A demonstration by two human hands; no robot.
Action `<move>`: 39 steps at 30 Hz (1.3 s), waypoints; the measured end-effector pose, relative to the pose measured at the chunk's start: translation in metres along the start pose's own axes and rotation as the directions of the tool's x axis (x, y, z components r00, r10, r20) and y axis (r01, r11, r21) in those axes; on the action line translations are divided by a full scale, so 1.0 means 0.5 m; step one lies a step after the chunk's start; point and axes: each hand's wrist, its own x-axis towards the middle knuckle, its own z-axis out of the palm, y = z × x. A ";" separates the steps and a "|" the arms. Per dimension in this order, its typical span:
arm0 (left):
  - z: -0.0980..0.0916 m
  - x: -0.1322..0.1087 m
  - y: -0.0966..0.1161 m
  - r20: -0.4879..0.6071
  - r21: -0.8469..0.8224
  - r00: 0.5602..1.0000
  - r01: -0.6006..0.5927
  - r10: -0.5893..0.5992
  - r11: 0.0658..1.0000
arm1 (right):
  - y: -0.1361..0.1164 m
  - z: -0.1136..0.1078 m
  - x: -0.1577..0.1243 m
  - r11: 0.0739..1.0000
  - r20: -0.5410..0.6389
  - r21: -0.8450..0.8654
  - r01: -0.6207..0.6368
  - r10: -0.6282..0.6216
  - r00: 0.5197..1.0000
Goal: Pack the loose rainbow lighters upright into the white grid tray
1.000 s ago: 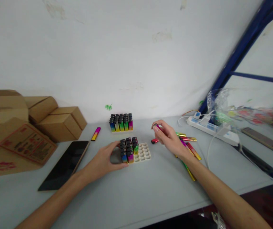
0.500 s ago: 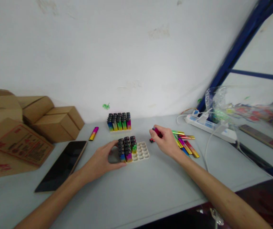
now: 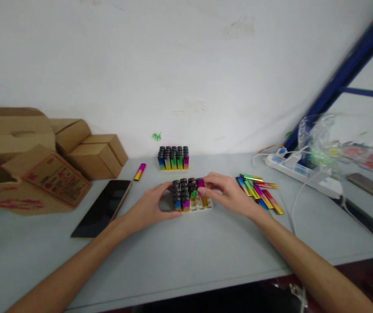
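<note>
My left hand (image 3: 150,206) is curved round the left end of a white tray (image 3: 209,204) with round holes, fingers behind and thumb at the front corner. Several black-topped lighters (image 3: 180,195) stand upright in the tray's left part. Between the thumb and fingers of my right hand (image 3: 228,194) is a purple-and-yellow lighter (image 3: 202,188), upright over the tray's right part. I cannot tell whether its base sits in a hole. To the right of this hand lies a loose pile of shiny multicoloured lighters (image 3: 260,192).
A second block of upright lighters (image 3: 173,161) stands near the wall. One lighter (image 3: 140,172) lies alone beside a dark tablet (image 3: 103,208). Cardboard boxes (image 3: 97,154) are at left. A power strip (image 3: 303,176) with white cables and a plastic bag (image 3: 319,134) are at right.
My right hand has moved left from beside the pile to the tray, carrying the lighter. My left hand keeps its hold on the tray. The whole view has shifted slightly.
</note>
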 end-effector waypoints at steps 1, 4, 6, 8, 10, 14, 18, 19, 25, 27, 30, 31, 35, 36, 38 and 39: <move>0.001 0.000 -0.001 0.007 0.001 1.000 -0.004 0.004 1.000 | -0.001 0.002 -0.001 1.000 0.001 0.019 -0.012 0.011 1.000; 0.003 -0.001 -0.006 0.010 0.002 1.000 -0.009 0.009 1.000 | 0.003 0.014 -0.004 0.996 -0.038 0.080 -0.039 0.042 0.998; 0.005 -0.001 -0.008 0.006 0.002 1.000 -0.012 0.012 1.000 | 0.010 0.025 -0.006 0.994 -0.056 0.093 -0.052 0.057 0.997; 0.005 -0.001 -0.008 0.003 0.004 1.000 -0.018 0.018 1.000 | 0.018 0.034 -0.006 0.994 -0.062 0.089 -0.069 0.075 0.995; 0.003 -0.002 -0.006 -0.001 0.006 1.000 -0.020 0.020 1.000 | 0.023 0.041 -0.006 0.994 -0.065 0.078 -0.075 0.080 0.995; 0.000 -0.001 -0.002 0.002 0.007 1.000 -0.015 0.015 1.000 | 0.025 0.045 -0.006 0.994 -0.063 0.084 -0.064 0.069 0.996; 0.001 0.001 -0.002 0.010 -0.001 1.000 -0.015 0.015 1.000 | 0.024 0.042 -0.007 0.987 -0.004 0.138 -0.085 0.086 0.996; 0.001 0.002 -0.003 0.011 -0.002 1.000 -0.013 0.013 1.000 | 0.025 0.040 -0.006 0.989 0.007 0.126 -0.079 0.079 0.997; 0.001 0.001 -0.003 0.005 -0.007 1.000 -0.012 0.012 1.000 | 0.021 0.034 -0.004 0.987 0.082 -0.145 0.075 -0.064 0.995; 0.001 0.001 -0.005 -0.011 -0.007 1.000 -0.017 0.017 1.000 | 0.016 0.033 -0.003 0.981 0.082 -0.181 0.072 -0.058 0.995; 0.002 0.000 -0.009 -0.021 -0.001 0.999 -0.025 0.025 1.000 | 0.011 0.026 -0.001 0.978 0.101 -0.204 0.036 -0.015 0.995; 0.002 -0.001 -0.010 -0.020 0.001 1.000 -0.023 0.023 1.000 | 0.010 0.021 0.000 0.979 0.116 -0.203 0.025 -0.001 0.993; -0.001 0.000 -0.006 -0.013 0.008 1.000 -0.004 0.004 1.000 | 0.023 -0.024 0.001 0.962 0.079 -0.271 -0.010 0.032 0.996; -0.002 0.000 -0.004 -0.014 0.010 1.000 0.003 -0.003 1.000 | 0.030 -0.039 0.000 0.944 0.047 -0.330 -0.022 0.040 0.998; -0.003 0.000 -0.001 -0.020 0.012 1.000 0.012 -0.012 1.000 | 0.049 -0.072 -0.005 0.881 0.012 -0.471 -0.053 0.066 0.998; -0.003 0.000 -0.001 -0.021 0.012 1.000 0.013 -0.012 1.000 | 0.060 -0.087 -0.008 0.849 0.028 -0.525 -0.058 0.085 0.996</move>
